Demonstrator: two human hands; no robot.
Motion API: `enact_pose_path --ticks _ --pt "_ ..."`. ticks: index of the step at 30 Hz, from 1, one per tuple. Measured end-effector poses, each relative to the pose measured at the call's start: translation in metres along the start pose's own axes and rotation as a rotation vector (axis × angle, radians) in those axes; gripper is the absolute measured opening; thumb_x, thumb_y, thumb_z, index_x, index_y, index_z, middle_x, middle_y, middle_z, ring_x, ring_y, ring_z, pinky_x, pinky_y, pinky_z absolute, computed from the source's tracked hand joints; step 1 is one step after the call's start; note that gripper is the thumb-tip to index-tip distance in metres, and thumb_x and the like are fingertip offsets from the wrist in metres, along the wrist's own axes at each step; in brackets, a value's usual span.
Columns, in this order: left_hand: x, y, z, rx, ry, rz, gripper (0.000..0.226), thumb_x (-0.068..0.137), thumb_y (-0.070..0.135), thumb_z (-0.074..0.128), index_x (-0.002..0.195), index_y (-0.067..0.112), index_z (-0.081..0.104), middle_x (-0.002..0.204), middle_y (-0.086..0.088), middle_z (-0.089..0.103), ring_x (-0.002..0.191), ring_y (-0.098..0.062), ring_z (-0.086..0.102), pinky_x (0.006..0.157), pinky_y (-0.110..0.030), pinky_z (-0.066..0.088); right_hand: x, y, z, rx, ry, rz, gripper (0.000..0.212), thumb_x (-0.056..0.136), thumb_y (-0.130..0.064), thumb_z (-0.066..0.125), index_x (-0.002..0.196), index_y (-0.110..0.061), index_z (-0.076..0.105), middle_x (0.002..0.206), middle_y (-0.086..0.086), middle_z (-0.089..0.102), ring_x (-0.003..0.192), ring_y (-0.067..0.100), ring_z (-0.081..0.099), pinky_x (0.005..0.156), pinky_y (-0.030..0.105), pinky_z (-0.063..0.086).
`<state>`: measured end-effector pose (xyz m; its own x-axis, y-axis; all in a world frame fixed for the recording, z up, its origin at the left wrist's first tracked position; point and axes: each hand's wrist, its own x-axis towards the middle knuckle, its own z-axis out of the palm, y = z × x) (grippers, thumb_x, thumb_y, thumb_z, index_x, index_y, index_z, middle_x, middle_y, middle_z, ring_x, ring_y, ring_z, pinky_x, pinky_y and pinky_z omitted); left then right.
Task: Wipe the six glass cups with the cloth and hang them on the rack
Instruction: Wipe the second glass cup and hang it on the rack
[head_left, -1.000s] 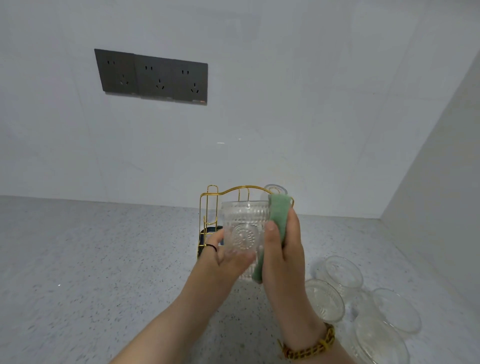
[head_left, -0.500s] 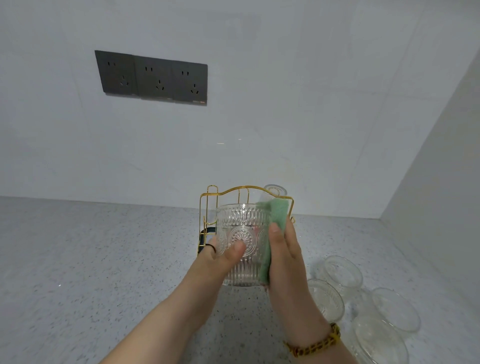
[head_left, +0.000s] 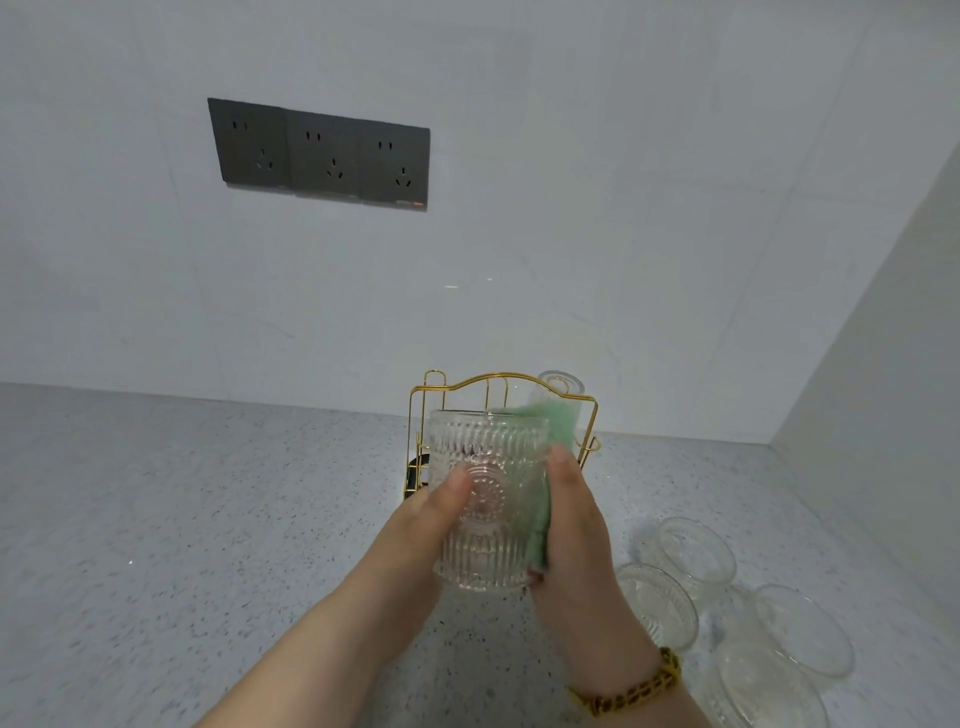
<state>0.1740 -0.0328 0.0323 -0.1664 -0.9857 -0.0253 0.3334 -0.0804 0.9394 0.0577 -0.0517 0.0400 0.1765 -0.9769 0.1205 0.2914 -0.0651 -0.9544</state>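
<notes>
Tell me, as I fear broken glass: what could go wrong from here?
The cup is held in the air by the left hand at its side; rubbing with the cloth could push it out of that grip. The cups standing close beside the right hand could be knocked by its wrist.

Clear glass cup (head_left: 488, 499) with vertical ribs and a round medallion, mid-frame. Green cloth (head_left: 550, 431) at its right. Gold wire rack (head_left: 511, 379) behind. Speckled grey countertop (head_left: 182, 519). Dark grey sockets (head_left: 322, 153), upper left, on a white wall (head_left: 623, 182).
</notes>
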Motion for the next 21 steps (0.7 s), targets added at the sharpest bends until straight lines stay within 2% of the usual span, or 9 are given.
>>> enact_pose_path --ticks 3,4,7,9,10,12,14,19,21 --pt "0.005 0.000 0.003 0.140 0.143 0.048 0.102 0.043 0.083 0.058 0.127 0.026 0.049 0.131 -0.002 0.055 0.124 -0.022 0.048 0.107 -0.050 0.034 -0.002 0.005 0.003 -0.067 0.089 -0.012 0.046 0.085 -0.050 0.041 0.122 -0.024 0.051 0.106 0.002 0.066 0.093 0.016 0.066 0.075 0.031 0.055" --pt "0.005 0.001 0.004 0.157 0.191 0.085 0.102 0.048 0.083 0.057 0.131 0.025 0.042 0.131 -0.003 0.053 0.124 -0.024 0.048 0.106 -0.051 0.035 -0.003 0.004 0.004 -0.117 0.112 -0.035 0.043 0.089 -0.046 0.040 0.125 -0.025 0.047 0.106 -0.001 0.064 0.089 0.011 0.064 0.071 0.024 0.054" --pt "0.004 -0.007 0.005 0.267 0.240 0.105 0.039 0.085 0.054 0.037 0.105 0.024 0.050 0.104 0.008 0.056 0.101 -0.005 0.053 0.093 -0.020 0.042 -0.004 0.000 0.010 -0.366 0.149 -0.137 0.051 0.085 -0.043 0.039 0.132 -0.022 0.038 0.103 -0.002 0.057 0.080 -0.004 0.055 0.065 0.008 0.044" --pt "0.003 -0.013 0.004 0.357 0.204 0.058 0.017 0.095 0.037 0.030 0.089 0.028 0.043 0.086 0.019 0.045 0.078 0.009 0.043 0.068 0.004 0.036 -0.003 0.002 0.015 -0.544 0.171 -0.241 0.069 0.076 -0.053 0.032 0.137 -0.021 0.032 0.123 0.002 0.052 0.103 0.003 0.051 0.086 0.014 0.044" --pt "0.002 -0.010 0.004 0.388 0.191 0.058 0.017 0.094 0.040 0.035 0.096 0.027 0.044 0.088 0.020 0.046 0.080 0.011 0.043 0.068 0.006 0.037 -0.004 0.003 0.017 -0.606 0.182 -0.298 0.074 0.073 -0.055 0.028 0.139 -0.021 0.029 0.134 0.001 0.046 0.117 0.007 0.045 0.099 0.023 0.040" --pt "0.004 -0.007 0.004 0.362 0.103 0.062 0.077 0.068 0.070 0.057 0.115 0.009 0.051 0.110 0.000 0.061 0.104 -0.010 0.057 0.096 -0.019 0.046 -0.004 0.002 0.021 -0.662 0.198 -0.390 0.073 0.074 -0.053 0.025 0.140 -0.022 0.025 0.145 -0.002 0.035 0.133 0.008 0.032 0.110 0.032 0.030" --pt "0.004 -0.006 0.000 0.251 0.086 0.028 0.120 0.037 0.081 0.067 0.123 -0.002 0.049 0.121 -0.024 0.058 0.114 -0.039 0.054 0.103 -0.052 0.040 -0.005 0.000 0.020 -0.642 0.186 -0.390 0.071 0.075 -0.052 0.028 0.140 -0.022 0.027 0.143 0.002 0.039 0.132 0.013 0.036 0.109 0.037 0.032" --pt "0.000 -0.003 0.000 0.034 -0.098 0.005 0.074 0.044 0.067 0.074 0.104 0.023 0.069 0.114 -0.006 0.068 0.108 -0.023 0.063 0.097 -0.040 0.046 -0.003 -0.004 0.005 -0.179 0.060 -0.020 0.061 0.081 -0.053 0.048 0.134 -0.025 0.038 0.116 0.007 0.061 0.094 0.013 0.065 0.080 0.036 0.056" --pt "0.001 -0.007 -0.003 0.019 -0.086 -0.029 0.063 0.049 0.064 0.069 0.101 0.029 0.070 0.117 -0.005 0.066 0.109 -0.021 0.062 0.101 -0.042 0.042 -0.003 -0.005 0.002 -0.128 0.040 0.022 0.047 0.090 -0.042 0.038 0.132 -0.020 0.041 0.112 0.007 0.062 0.087 0.010 0.067 0.068 0.024 0.057"
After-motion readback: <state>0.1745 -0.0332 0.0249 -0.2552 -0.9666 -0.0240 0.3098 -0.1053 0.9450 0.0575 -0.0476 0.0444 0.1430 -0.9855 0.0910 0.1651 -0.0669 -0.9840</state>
